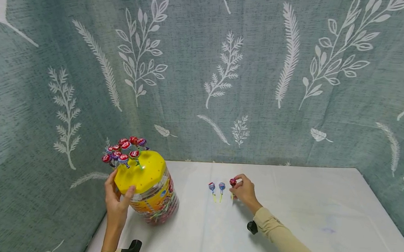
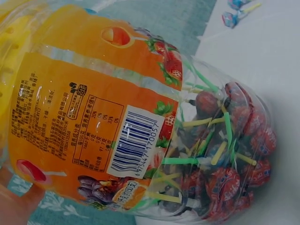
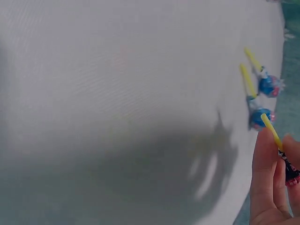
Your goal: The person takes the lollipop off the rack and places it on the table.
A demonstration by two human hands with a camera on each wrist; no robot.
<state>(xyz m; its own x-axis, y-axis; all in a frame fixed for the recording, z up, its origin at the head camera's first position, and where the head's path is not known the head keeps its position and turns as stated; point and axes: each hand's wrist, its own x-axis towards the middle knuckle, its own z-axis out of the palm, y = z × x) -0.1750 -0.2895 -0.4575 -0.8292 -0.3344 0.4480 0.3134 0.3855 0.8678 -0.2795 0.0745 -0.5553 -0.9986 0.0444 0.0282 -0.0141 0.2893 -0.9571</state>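
The left hand [image 1: 116,202] has a wide grip round a yellow-lidded clear plastic jar [image 1: 156,199]; the right hand [image 1: 246,191] pinches a red-and-black-wrapped, yellow-stick lollipop [image 1: 233,182].

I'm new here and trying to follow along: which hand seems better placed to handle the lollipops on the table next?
The right hand, I'd judge: it pinches a red lollipop beside the two lollipops lying on the table, while the left hand holds the jar at its yellow lid.
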